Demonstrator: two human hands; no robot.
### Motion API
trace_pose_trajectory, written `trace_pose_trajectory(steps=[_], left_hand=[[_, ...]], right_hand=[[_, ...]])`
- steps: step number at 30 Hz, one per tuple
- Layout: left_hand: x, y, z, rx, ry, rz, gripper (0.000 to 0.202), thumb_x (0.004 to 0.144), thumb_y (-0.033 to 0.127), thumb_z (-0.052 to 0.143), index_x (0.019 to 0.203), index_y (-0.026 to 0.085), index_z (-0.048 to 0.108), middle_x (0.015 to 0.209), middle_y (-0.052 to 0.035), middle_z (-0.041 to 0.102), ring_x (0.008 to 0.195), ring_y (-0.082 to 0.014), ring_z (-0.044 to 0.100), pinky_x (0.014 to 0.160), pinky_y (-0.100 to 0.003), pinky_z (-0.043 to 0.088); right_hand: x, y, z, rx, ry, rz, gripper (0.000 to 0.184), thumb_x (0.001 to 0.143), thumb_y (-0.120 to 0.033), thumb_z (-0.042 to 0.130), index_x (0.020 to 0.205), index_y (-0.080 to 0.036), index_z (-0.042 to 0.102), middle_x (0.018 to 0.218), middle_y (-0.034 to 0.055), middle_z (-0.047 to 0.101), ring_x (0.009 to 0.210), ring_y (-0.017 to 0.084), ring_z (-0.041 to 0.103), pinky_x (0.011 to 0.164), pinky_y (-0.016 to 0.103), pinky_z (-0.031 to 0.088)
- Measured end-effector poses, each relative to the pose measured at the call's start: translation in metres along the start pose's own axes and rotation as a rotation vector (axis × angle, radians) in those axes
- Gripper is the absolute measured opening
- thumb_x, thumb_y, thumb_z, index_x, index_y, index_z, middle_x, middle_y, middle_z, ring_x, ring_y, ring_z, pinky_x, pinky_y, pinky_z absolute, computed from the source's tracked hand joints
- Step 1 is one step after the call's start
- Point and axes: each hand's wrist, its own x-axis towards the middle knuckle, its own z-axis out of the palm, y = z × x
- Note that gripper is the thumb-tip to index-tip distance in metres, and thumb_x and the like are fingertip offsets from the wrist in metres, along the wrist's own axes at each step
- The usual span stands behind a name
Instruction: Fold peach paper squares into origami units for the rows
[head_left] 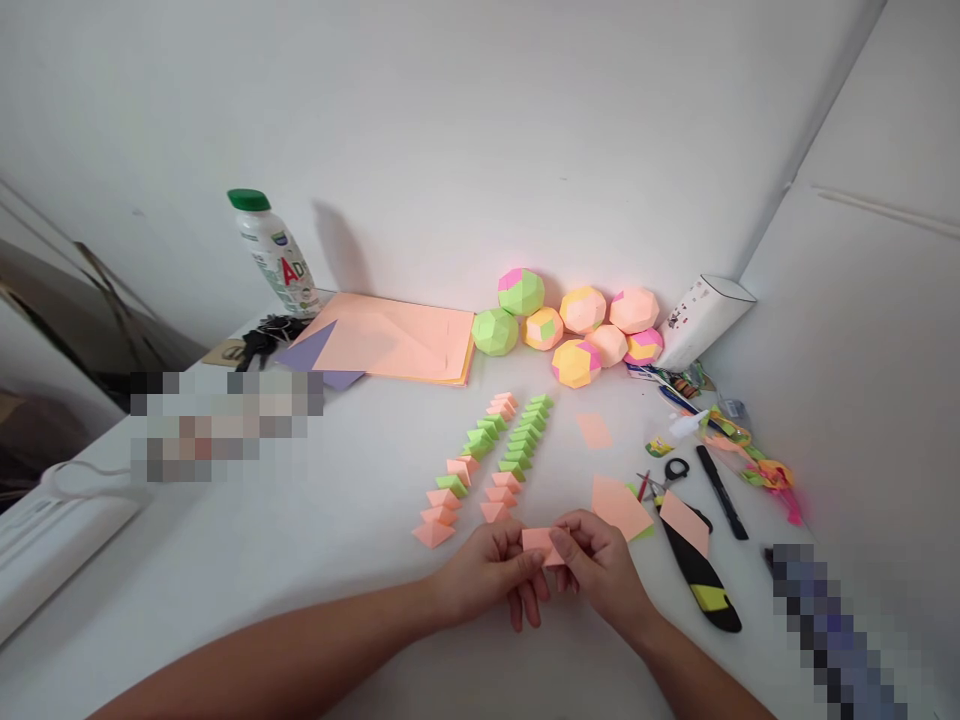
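Observation:
A small folded piece of peach paper (535, 540) is held up between both hands, low in the middle of the view. My left hand (499, 570) pinches its left end between thumb and fingers. On the other end, the thumb of my right hand (596, 560) presses against the paper. Just beyond the hands lie two rows of folded paper units: a left row (452, 484) of mixed peach and green, and a right row (525, 436), green at the back and peach in front. Loose peach paper pieces (619, 508) rest right of the hands.
Several faceted paper balls (577, 362) sit by the wall, beside a stack of peach sheets (397, 335) and a bottle (277, 255). To the right are scissors (675, 470), a black-and-yellow cutter (697, 570), a black pen (721, 492) and a white carton (705, 320).

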Motion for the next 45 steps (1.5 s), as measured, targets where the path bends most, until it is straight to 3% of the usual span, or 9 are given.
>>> trace_pose_trajectory(steps=[4,10,15,22,29,35,41,45], left_hand=[[0.0,0.001,0.0,-0.013,0.022,0.005,0.039,0.078,0.05,0.061,0.07,0.016,0.045,0.063,-0.0035,0.067,0.046,-0.0142,0.064,0.037,-0.021,0.046],[-0.001,0.007,0.001,-0.036,0.041,0.039,0.038,0.08,0.048,0.06,0.067,0.012,0.055,0.061,-0.0058,0.067,0.046,-0.0141,0.064,0.038,-0.02,0.047],[-0.001,0.006,0.001,-0.026,0.062,0.039,0.039,0.08,0.049,0.06,0.065,0.013,0.056,0.056,-0.0043,0.065,0.045,-0.0142,0.063,0.038,-0.02,0.047],[-0.002,0.008,0.001,0.064,0.004,0.003,0.039,0.082,0.046,0.058,0.067,0.011,0.065,0.066,-0.0068,0.07,0.046,-0.0122,0.063,0.037,-0.018,0.046],[-0.004,0.01,0.005,0.062,0.03,0.062,0.031,0.083,0.038,0.057,0.064,0.013,0.06,0.063,-0.0047,0.069,0.044,-0.0102,0.06,0.036,-0.016,0.045],[-0.004,0.009,0.005,0.131,0.037,0.031,0.031,0.079,0.033,0.059,0.055,0.014,0.056,0.049,-0.0001,0.06,0.037,-0.0086,0.054,0.036,-0.018,0.043],[-0.003,0.0,0.005,0.15,0.08,0.019,0.024,0.077,0.035,0.06,0.066,0.015,0.055,0.048,0.0019,0.059,0.033,-0.009,0.053,0.032,-0.017,0.04],[0.0,-0.003,0.003,0.102,0.107,-0.005,0.036,0.075,0.044,0.06,0.056,0.014,0.053,0.045,0.001,0.058,0.032,-0.0098,0.053,0.031,-0.018,0.041]], right_hand=[[0.0,-0.002,-0.001,0.016,-0.012,0.01,0.033,0.084,-0.048,0.055,0.076,-0.016,0.053,0.05,-0.0035,0.053,0.043,0.009,0.049,0.043,0.021,0.039],[0.002,-0.005,-0.002,0.058,-0.134,0.071,0.034,0.08,-0.048,0.061,0.076,-0.015,0.052,0.057,-0.0014,0.059,0.044,0.009,0.053,0.04,0.018,0.037],[0.002,-0.002,-0.001,0.068,-0.139,0.084,0.037,0.081,-0.05,0.058,0.069,-0.016,0.048,0.055,-0.0016,0.06,0.041,0.009,0.054,0.038,0.018,0.036],[0.002,-0.004,-0.002,0.085,-0.149,0.082,0.038,0.08,-0.051,0.059,0.069,-0.015,0.05,0.055,-0.001,0.059,0.04,0.009,0.053,0.038,0.018,0.036],[0.001,-0.012,-0.001,0.018,-0.211,0.114,0.02,0.079,-0.033,0.06,0.074,-0.014,0.057,0.058,-0.0024,0.057,0.042,0.007,0.049,0.037,0.017,0.035],[-0.003,-0.013,0.005,-0.016,-0.177,0.121,0.003,0.074,-0.018,0.056,0.073,-0.015,0.054,0.057,-0.0027,0.059,0.043,0.007,0.048,0.038,0.017,0.037],[-0.002,-0.01,-0.001,-0.132,-0.134,0.148,0.009,0.067,-0.012,0.049,0.062,-0.018,0.046,0.046,-0.0071,0.05,0.034,0.005,0.041,0.033,0.016,0.034],[0.002,-0.014,-0.016,-0.162,-0.098,0.179,0.011,0.067,-0.012,0.049,0.061,-0.019,0.043,0.045,-0.008,0.048,0.033,0.005,0.04,0.031,0.015,0.031]])
